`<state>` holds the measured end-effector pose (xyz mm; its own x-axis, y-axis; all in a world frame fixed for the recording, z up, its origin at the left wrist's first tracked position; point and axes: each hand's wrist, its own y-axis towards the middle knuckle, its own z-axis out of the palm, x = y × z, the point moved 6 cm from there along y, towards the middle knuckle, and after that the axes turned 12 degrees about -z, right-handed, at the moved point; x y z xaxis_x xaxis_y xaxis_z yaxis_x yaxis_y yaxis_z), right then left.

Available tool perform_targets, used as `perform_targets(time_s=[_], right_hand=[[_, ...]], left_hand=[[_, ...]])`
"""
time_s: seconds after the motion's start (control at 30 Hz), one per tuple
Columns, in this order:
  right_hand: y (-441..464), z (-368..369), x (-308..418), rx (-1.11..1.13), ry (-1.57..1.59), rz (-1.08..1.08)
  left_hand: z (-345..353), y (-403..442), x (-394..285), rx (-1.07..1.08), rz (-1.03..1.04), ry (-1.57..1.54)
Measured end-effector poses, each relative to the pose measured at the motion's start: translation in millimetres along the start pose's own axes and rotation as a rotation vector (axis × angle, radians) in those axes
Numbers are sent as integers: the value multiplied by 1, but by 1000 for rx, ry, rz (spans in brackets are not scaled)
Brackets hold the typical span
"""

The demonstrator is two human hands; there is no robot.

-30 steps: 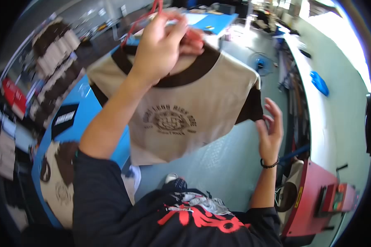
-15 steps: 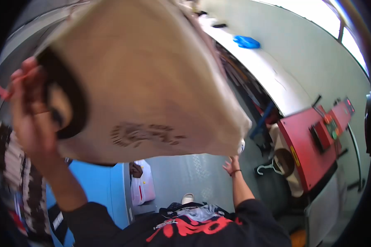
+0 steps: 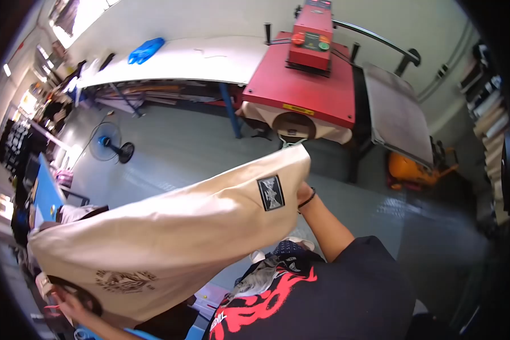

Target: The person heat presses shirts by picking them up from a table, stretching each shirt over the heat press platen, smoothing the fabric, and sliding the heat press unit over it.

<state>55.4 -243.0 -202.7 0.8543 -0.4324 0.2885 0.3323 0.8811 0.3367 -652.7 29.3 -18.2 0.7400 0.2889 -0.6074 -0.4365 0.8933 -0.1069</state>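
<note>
A cream T-shirt (image 3: 170,226) stretches across the lower view between my two hands. It has a dark round collar, a dark print on the chest and a black woven patch (image 3: 271,192) near the hem. At lower left my left hand (image 3: 71,306) is closed on the shirt beside the collar, with a small red thing showing by the fingers. My right hand (image 3: 304,194) grips the hem end near the patch; its fingers are mostly hidden behind the cloth. A pale hanger (image 3: 293,141) shows just beyond the shirt's raised corner.
A red heat press (image 3: 272,79) stands ahead, with a cream garment (image 3: 334,133) hanging under its front edge and a grey platen (image 3: 399,107) to its right. A white table (image 3: 221,59) bears a blue bag (image 3: 145,51). A fan (image 3: 110,144) and an orange machine (image 3: 411,170) stand on the floor.
My view has turned right towards the heat press. The T-shirt has come down, and its patch now shows. My right hand, open below the shirt's corner before, now holds the hem end.
</note>
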Motion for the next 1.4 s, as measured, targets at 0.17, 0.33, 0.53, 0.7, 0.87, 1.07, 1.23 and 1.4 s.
perform_targets(time_s=[0.17, 0.33, 0.53, 0.7, 0.87, 1.07, 1.23, 1.4], right_hand=[[-29, 69, 41, -83, 11, -13], [-30, 90, -15, -88, -250, 242], [-49, 99, 16, -217, -667, 141], [-121, 118, 127, 103, -1710, -491], [-197, 57, 163, -140, -2333, -436], [-340, -101, 209, -993, -2540, -6], [-415, -128, 246, -1298, -2158, 169], [-420, -67, 270, -1062, -2108, 362]], left_hand=[[-139, 54, 274, -63, -760, 454], [94, -307, 378, 1038, -756, 791], [155, -461, 430, 1732, -793, 1079], [166, -505, 437, 1890, -784, 1138], [201, -598, 415, 1747, -383, 931], [225, -679, 417, 1824, -186, 767], [247, -678, 473, 1795, -5, 802], [257, -665, 523, 1862, 560, 1033]])
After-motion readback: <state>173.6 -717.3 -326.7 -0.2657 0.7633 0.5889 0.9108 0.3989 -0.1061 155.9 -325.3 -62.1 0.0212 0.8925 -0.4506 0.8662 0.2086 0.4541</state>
